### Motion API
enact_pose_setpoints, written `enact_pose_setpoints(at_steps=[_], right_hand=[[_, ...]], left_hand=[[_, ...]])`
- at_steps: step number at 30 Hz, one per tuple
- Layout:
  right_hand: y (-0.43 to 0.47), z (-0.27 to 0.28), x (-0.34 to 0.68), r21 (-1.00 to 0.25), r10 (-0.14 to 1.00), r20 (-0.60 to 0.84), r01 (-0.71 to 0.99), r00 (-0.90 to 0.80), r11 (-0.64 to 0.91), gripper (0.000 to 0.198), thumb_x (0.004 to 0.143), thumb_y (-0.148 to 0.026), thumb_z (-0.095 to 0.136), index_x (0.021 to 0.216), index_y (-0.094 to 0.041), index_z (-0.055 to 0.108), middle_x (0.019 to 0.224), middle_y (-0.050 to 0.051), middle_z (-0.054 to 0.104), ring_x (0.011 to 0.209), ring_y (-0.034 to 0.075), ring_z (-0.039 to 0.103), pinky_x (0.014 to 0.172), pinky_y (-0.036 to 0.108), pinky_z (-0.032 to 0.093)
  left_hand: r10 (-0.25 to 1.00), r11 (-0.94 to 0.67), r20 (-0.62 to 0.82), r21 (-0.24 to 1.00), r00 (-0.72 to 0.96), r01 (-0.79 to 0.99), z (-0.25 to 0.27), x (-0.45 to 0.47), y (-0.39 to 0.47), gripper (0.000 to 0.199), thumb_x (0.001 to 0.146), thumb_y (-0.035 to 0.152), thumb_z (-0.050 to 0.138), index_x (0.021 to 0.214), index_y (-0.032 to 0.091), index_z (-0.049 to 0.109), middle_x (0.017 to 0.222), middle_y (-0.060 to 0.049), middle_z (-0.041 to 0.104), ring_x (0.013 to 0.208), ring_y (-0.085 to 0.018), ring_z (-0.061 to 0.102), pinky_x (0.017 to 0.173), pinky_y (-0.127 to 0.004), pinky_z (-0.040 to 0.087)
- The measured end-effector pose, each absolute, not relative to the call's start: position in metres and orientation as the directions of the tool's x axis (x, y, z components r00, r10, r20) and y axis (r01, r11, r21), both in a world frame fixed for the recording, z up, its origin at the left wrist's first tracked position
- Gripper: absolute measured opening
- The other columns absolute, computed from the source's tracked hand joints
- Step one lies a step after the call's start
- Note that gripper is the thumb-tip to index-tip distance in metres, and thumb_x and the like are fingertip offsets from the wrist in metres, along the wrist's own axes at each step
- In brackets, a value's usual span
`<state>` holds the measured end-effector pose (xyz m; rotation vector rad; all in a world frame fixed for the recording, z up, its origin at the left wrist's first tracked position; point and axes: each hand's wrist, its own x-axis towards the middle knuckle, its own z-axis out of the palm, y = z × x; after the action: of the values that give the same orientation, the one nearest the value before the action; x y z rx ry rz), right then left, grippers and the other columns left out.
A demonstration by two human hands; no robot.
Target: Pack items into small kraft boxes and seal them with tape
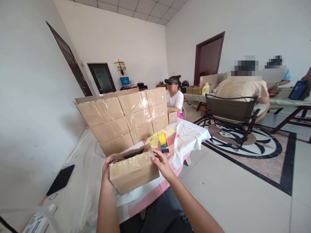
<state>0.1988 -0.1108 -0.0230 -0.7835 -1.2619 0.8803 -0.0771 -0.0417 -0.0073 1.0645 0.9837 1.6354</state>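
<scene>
Between my two hands is a brown cardboard box [134, 176], resting at the near edge of the cloth-covered table. Clear tape shines along its upper edge, and a flap stands partly raised at the back. My left hand [109, 163] grips the box's left end. At the right end, my right hand [160, 160] holds the corner by the flap, thumb on the near side. Just beyond my right hand sits an orange tape dispenser [165, 149] with a roll of yellow tape [162, 139]. Fingers behind the box are partly hidden.
Stacked taped cartons [126, 113] form a wall behind the box. A yellow printed sheet [154, 140] lies on the tablecloth [191, 132]. A co-worker in a white shirt [178, 100] sits beyond the stack. To the right stand a folding chair [230, 111] and other people at tables.
</scene>
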Motion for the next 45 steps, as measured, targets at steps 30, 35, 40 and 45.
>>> enact_pose_setpoints(at_steps=[30,35,40,45], right_hand=[[-0.034,-0.011,0.174,-0.844,0.813,0.536,0.153,0.227,0.513,0.044,0.093,-0.041,0.052,0.131,-0.02,0.062,0.135,0.012,0.066,0.129,0.025,0.061,0.117,0.044,0.044],[-0.025,-0.014,0.228,-0.881,0.736,0.473,0.284,0.483,0.38,0.055,0.093,-0.047,0.056,0.139,-0.018,0.052,0.147,0.017,0.051,0.146,0.032,0.038,0.126,0.053,0.024],[-0.005,-0.028,0.279,-0.934,0.811,0.291,0.333,0.507,0.127,0.07,0.081,-0.042,0.066,0.142,-0.014,0.047,0.138,0.019,0.059,0.128,0.032,0.057,0.105,0.045,0.048],[0.013,-0.042,0.279,-0.931,0.898,0.222,0.357,0.381,0.078,0.038,0.076,-0.047,0.072,0.101,-0.019,0.063,0.082,0.002,0.069,0.082,0.024,0.066,0.079,0.034,0.051]], left_hand=[[0.789,-0.35,0.6,0.262,0.132,0.899,0.017,-0.018,-0.1,0.039,0.093,0.037,0.06,0.128,0.026,0.073,0.131,-0.013,0.073,0.123,-0.039,0.064,0.104,-0.052,0.045],[0.757,-0.329,0.644,0.234,0.107,0.915,0.012,-0.016,-0.092,0.037,0.094,0.038,0.058,0.125,0.026,0.073,0.127,-0.012,0.074,0.119,-0.037,0.065,0.104,-0.05,0.044],[0.766,-0.335,0.634,0.254,0.105,0.907,0.01,-0.018,-0.09,0.04,0.094,0.041,0.057,0.126,0.026,0.073,0.127,-0.012,0.074,0.122,-0.038,0.064,0.107,-0.05,0.042],[0.776,-0.331,0.623,0.275,0.095,0.903,0.009,-0.017,-0.093,0.041,0.094,0.041,0.056,0.129,0.026,0.072,0.131,-0.012,0.073,0.126,-0.039,0.061,0.11,-0.052,0.039]])
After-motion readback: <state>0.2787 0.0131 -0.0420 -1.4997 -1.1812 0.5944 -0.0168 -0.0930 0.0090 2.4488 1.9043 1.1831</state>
